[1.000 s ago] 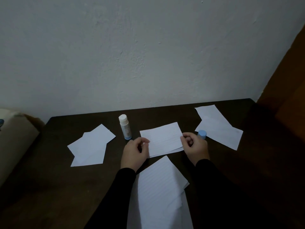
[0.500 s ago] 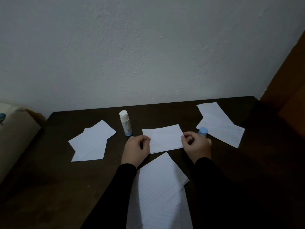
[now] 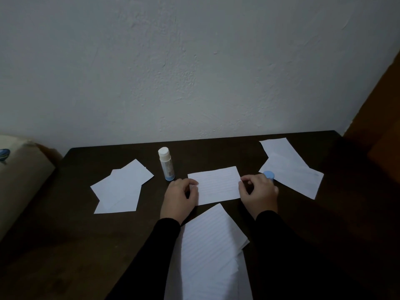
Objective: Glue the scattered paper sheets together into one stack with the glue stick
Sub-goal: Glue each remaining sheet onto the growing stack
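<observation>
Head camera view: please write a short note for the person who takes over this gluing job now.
Left hand pinches the left edge of the middle lined sheet; right hand pinches its right edge.
A light blue cap shows just behind the right hand; whether the hand holds it I cannot tell.
Glue stick stands upright on the table, left of the middle sheet, not in either grip.
Loose sheets: left pile, right pile, near pile.
Done: cannot tell if anything is glued.
Left: glue all the piles into one stack.
</observation>
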`<state>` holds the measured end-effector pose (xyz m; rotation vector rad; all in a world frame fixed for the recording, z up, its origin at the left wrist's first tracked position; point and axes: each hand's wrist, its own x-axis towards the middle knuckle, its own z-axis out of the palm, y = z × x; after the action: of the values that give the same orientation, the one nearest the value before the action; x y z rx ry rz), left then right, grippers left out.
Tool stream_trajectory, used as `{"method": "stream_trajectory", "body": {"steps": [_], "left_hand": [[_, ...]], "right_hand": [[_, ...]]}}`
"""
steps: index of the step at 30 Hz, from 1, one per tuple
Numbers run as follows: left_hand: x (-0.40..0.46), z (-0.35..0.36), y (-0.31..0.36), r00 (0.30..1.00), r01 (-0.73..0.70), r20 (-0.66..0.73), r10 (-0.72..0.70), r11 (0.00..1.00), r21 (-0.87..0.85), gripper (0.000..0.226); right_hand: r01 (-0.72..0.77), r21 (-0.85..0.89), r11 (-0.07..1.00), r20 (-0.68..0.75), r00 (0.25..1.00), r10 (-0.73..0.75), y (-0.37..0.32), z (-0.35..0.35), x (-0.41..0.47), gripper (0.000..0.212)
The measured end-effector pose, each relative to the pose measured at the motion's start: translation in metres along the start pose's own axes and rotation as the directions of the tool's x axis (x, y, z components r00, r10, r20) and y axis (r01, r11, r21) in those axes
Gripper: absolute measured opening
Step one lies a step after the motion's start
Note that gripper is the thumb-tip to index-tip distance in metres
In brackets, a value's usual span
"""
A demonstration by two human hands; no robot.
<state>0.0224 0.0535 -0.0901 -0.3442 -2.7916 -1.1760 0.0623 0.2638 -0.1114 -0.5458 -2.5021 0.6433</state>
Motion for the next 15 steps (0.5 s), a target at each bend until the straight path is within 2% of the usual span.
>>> {"method": "stream_trajectory", "body": {"steps": [2,4,6,8,10,12,15], "left_hand": [[0.001,-0.001,0.001,1.000,-0.001,-0.015,0.000,0.999,-0.054,0.018],[0.003,-0.003,0.004,1.000,0.009,-0.007,-0.009,0.998,-0.066,0.020],[0.008,-0.003,0.010,1.000,-0.010,-0.016,0.010,0.999,-0.032,0.023],[0.014,0.001,0.019,0.995,-0.103,0.017,0.102,0.987,0.119,0.034],[0.018,0.009,0.028,0.971,-0.214,0.173,0.168,0.931,0.297,0.045],[0.019,0.019,0.029,0.936,-0.269,0.321,0.144,0.881,0.390,0.049],[0.019,0.026,0.023,0.928,-0.246,0.362,0.094,0.882,0.402,0.051]], "right_hand": [[0.029,0.043,0.999,-0.028,0.999,-0.028,-0.002,-0.002,0.001,0.017],[0.123,0.040,0.992,-0.022,0.992,-0.122,-0.009,-0.005,0.003,0.019],[0.248,0.045,0.968,0.087,0.964,-0.251,-0.022,-0.006,0.009,0.023],[0.366,0.025,0.930,0.296,0.886,-0.357,-0.037,-0.003,0.018,0.035],[0.429,-0.034,0.903,0.534,0.771,-0.347,-0.045,0.004,0.024,0.047],[0.445,-0.088,0.891,0.683,0.678,-0.271,-0.045,0.012,0.024,0.052],[0.454,-0.147,0.879,0.701,0.674,-0.231,-0.043,0.017,0.020,0.053]]}}
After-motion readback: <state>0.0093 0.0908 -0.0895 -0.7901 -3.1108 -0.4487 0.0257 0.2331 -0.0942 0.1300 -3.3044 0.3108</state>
